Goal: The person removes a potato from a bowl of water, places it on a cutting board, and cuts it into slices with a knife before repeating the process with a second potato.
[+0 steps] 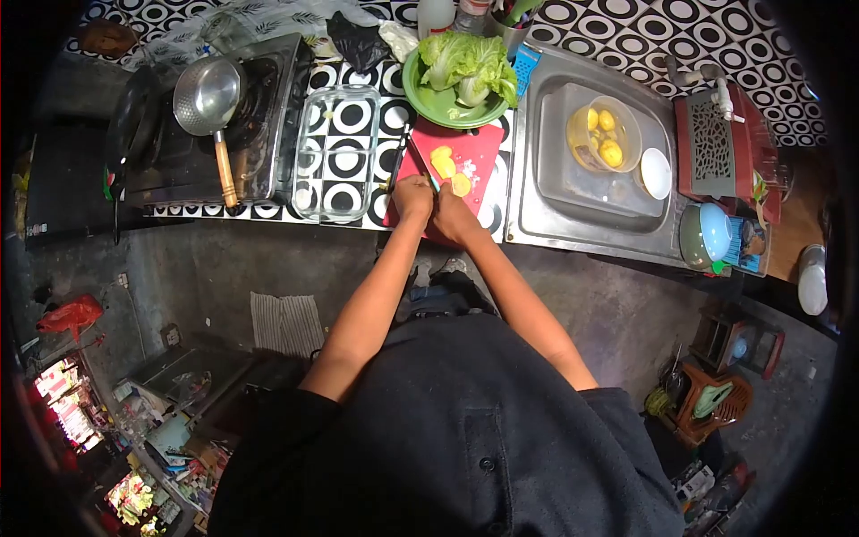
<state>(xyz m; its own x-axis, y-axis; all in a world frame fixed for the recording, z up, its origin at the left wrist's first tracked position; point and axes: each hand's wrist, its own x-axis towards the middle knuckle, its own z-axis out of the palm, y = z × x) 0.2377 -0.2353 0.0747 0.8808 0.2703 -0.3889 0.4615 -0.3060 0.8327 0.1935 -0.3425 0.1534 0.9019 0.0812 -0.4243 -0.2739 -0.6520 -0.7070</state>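
Observation:
A red cutting board point(484, 150) lies on the patterned counter, with yellow pieces point(443, 163) and small white bits point(468, 168) on it. My right hand point(452, 213) is closed at the board's lower part, around the handle of a knife whose thin blade point(418, 152) points up and to the left. Just left of it, my left hand point(413, 195) is curled over the board's left edge area, its fingers closed; anything inside them is hidden. Beyond the board sits a green bowl point(436, 106) of leafy greens point(466, 67).
Left of the board are a glass dish point(336, 154) and a stove point(259, 161) bearing a wooden-handled ladle point(207, 97). To the right, the steel sink point(528, 210) holds a bowl point(582, 143) of yellow pieces and a white bowl point(656, 174). A blue bowl point(715, 232) stands farther right.

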